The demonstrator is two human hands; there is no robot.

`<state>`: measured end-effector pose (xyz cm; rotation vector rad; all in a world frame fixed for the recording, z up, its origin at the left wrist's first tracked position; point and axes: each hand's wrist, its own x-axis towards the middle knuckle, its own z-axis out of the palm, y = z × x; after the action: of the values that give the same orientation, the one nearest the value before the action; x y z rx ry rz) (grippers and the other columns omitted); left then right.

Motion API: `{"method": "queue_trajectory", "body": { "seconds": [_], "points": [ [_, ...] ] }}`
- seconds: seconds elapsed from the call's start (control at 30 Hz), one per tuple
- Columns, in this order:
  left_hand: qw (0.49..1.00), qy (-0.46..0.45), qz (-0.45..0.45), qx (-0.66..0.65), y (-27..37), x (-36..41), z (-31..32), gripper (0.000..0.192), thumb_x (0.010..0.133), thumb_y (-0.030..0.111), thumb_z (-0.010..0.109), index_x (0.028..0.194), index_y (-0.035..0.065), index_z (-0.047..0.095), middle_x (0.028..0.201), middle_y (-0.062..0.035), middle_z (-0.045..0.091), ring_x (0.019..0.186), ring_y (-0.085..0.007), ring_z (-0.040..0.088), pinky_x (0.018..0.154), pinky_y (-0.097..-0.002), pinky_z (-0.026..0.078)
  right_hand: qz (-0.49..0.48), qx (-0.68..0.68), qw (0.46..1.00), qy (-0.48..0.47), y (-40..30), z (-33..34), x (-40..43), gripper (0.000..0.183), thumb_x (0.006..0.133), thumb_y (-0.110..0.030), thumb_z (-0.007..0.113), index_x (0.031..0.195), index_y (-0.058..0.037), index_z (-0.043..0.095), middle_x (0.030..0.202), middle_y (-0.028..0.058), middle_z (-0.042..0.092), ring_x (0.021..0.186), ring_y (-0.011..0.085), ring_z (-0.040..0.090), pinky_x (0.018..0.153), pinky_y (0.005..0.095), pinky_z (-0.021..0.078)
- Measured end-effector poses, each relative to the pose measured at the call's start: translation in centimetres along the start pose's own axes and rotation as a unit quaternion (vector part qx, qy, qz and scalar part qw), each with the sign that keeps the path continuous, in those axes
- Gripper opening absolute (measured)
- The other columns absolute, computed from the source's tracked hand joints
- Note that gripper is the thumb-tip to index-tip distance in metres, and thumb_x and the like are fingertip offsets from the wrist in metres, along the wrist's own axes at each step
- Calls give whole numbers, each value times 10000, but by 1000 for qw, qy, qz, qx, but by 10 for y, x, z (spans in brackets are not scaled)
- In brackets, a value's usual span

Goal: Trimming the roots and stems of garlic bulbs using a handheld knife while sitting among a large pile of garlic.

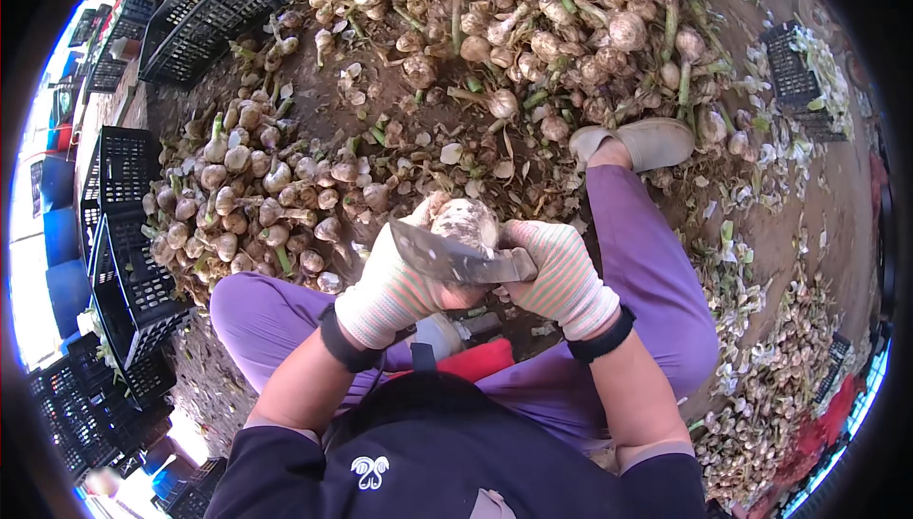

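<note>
My left hand [396, 283], in a striped knit glove, is closed around a large garlic bulb [465, 222] held above my lap. The blade of a knife [456, 255] crosses the near side of the bulb and hides part of my left fingers. My right hand [556, 269], gloved the same way, grips the knife at its handle end, close against the bulb. Whether the edge cuts into the bulb cannot be made out.
Uncut-looking garlic with stalks [549, 26] lies heaped ahead. Shorter-stemmed bulbs [264, 198] are piled at the left, near black plastic crates [128, 283]. Another garlic heap [770, 390] and a crate of peelings [792, 69] stand right. Dry skins litter the dirt floor [307, 84].
</note>
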<state>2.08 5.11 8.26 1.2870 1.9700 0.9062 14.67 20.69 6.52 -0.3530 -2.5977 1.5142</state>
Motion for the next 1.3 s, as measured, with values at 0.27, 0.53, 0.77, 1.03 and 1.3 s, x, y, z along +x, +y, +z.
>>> {"method": "queue_trajectory", "body": {
  "seconds": [0.27, 0.53, 0.77, 1.03, 1.3],
  "points": [
    [997, 0, 61, -43, 6, -7, 8, 302, 690, 280, 697, 964, 178, 621, 931, 7, 628, 862, -202, 611, 852, -344, 450, -69, -69, 995, 25, 36, 5, 0, 88, 684, -111, 591, 770, -95, 587, 670, 124, 579, 628, 336, 596, 564, 410, 484],
    [975, -5, 133, -178, 23, -20, -37, 451, 791, 365, 630, 1083, 26, 570, 1060, -84, 607, 998, -221, 589, 877, -340, 468, 121, 44, 987, 98, 58, -7, 0, 86, 755, -134, 660, 765, -62, 613, 584, 99, 570, 517, 183, 568, 535, 297, 459],
    [664, 157, -56, -729, 0, -13, -36, 630, 691, 180, 675, 1265, 40, 455, 1125, -129, 585, 983, -267, 595, 970, -402, 430, 164, 266, 947, 70, 5, -5, -1, 6, 826, -49, 596, 821, -50, 593, 677, -52, 531, 625, 28, 465, 586, 204, 410],
    [370, 138, 4, -919, 27, 13, -2, 343, 797, 441, 642, 888, 127, 538, 818, -9, 493, 810, -193, 439, 515, -287, 428, 11, 251, 964, 83, -31, 9, 6, 85, 822, 58, 579, 860, -18, 585, 738, -36, 542, 663, 29, 480, 613, 210, 424],
    [399, 299, 22, -867, -26, -24, -42, 352, 825, 495, 542, 824, 143, 533, 771, 10, 495, 747, -148, 416, 464, -251, 394, 105, 86, 983, -120, 39, 53, -1, 174, 766, -205, 631, 764, -41, 573, 650, 125, 610, 591, 251, 601, 605, 368, 485]
  ]
}}
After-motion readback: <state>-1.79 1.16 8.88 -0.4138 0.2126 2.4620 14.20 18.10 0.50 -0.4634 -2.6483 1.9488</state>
